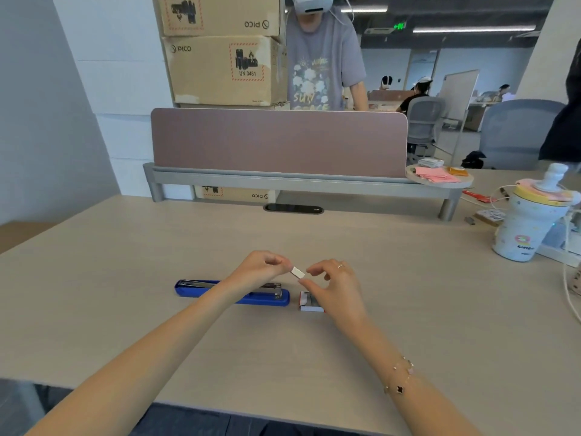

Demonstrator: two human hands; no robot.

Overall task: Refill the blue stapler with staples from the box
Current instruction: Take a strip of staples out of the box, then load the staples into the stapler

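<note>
Both hands met above the middle of the tabletop, pinching a small pale strip of staples [297, 272] between them. The left hand [261, 268] gripped one end of the strip with thumb and forefinger, its other fingers curled in. The right hand [334, 286] touched the other end with thumb and fingertip, a ring [341, 265] on one finger and a bracelet [401, 377] on the wrist; whether it clamped the strip or only steadied it could not be told.

Just below the hands lay the blue stapler [232, 292], opened flat along the tabletop with its metal rail showing, partly hidden under the left wrist. Just beside its right end sat the small box [309, 302], open, half covered by the right hand.

Further out, a mauve divider [279, 143] stood on a grey shelf along the far edge. A white bottle [528, 228] with a yellow and pink top stood near the right edge, with cables beside it. Cardboard cartons [223, 67] were stacked behind the divider, next to a standing person in a grey T-shirt [323, 64].
</note>
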